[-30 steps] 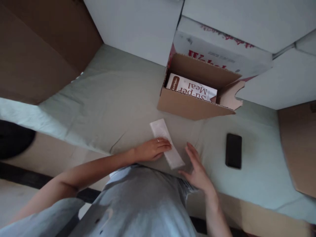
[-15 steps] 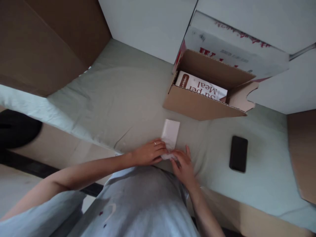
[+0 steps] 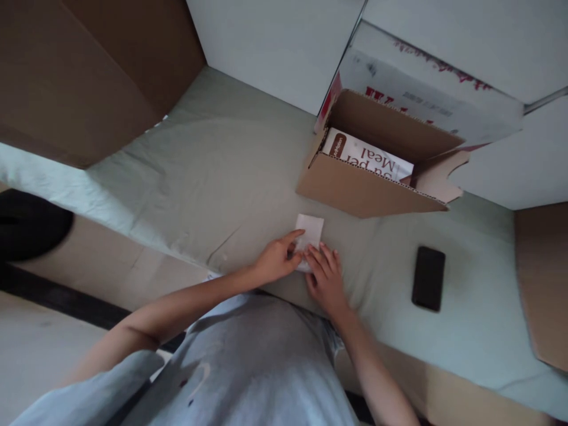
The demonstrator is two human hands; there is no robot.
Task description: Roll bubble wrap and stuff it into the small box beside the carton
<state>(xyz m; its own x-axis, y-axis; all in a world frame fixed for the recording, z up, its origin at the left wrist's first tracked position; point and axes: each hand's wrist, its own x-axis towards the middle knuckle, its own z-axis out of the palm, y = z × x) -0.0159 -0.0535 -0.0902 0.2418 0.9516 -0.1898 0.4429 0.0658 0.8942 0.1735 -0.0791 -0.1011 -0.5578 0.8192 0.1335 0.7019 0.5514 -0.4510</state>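
A small white rectangular packet [image 3: 310, 226] lies flat on the green cloth close to my body; whether it is paper or a wrapped box I cannot tell. My left hand [image 3: 277, 258] reaches over its left side, the index finger stretched across the white surface and the thumb apart. On the packet's lower right part rests my right hand [image 3: 326, 275], fingers extended and pressing down on it. Neither hand grips anything. The packet's near end is partly hidden under the fingers.
An open cardboard box [image 3: 368, 188] holding a white "Super Meal" carton [image 3: 370, 158] stands beyond the packet. A black phone [image 3: 428, 278] lies to the right. Large cardboard boxes stand at the left [image 3: 89, 89] and right [image 3: 544, 284], with white panels [image 3: 275, 47] behind.
Both hands have moved forward from the crinkled near end onto the packet. That near edge now lies flatter, and my left index finger has stretched out over it.
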